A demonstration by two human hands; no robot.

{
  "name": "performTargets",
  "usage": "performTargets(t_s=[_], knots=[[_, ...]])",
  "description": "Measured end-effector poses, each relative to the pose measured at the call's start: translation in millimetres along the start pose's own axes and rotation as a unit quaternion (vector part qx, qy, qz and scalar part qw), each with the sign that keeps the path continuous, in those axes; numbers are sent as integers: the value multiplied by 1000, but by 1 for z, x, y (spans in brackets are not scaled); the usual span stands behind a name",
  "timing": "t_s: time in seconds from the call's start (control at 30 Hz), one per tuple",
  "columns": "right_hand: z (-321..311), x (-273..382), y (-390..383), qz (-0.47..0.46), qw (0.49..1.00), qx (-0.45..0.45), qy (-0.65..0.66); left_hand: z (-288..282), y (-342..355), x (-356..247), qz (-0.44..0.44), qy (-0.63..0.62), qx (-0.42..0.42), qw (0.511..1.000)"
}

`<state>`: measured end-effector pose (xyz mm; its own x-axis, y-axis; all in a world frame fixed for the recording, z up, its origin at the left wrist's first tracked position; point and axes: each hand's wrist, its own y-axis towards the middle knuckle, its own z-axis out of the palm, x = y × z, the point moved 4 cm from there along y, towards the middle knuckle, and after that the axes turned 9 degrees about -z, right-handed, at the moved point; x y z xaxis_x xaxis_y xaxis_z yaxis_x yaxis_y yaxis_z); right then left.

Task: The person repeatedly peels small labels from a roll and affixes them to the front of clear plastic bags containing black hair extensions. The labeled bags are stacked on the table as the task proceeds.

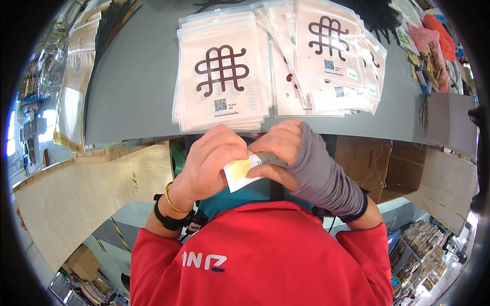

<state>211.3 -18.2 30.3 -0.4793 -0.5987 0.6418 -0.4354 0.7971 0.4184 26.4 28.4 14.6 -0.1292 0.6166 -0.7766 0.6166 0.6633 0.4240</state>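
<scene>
In front of my chest, just off the near edge of the grey table (pixel 130 97), both hands meet at a strip of white paper labels (pixel 240 171) with dark print and a yellowish patch. My left hand (pixel 212 155) has its fingers curled closed at the strip's upper left edge. From the other side my right hand (pixel 280 148), in a grey sleeve, pinches the strip between thumb and fingers. Beyond them lie a stack of pale pink zip bags (pixel 222 81) with a brown knot pattern and, to its right, a looser pile of similar bags (pixel 326 46), some bearing small white labels.
Long packets (pixel 76 86) lie along the table's left side. Dark hair-like strands (pixel 375 18) rest at the far right, near a pink plastic bag (pixel 429 46). Below the table edge stand a wooden panel (pixel 81 188) at left and an open cardboard box (pixel 403 171) at right.
</scene>
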Motion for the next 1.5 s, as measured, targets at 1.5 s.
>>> performTargets(t_s=[1.5], knots=[[21,-99,54,72,982,135,-114,10,2,49,-18,105,91,990]])
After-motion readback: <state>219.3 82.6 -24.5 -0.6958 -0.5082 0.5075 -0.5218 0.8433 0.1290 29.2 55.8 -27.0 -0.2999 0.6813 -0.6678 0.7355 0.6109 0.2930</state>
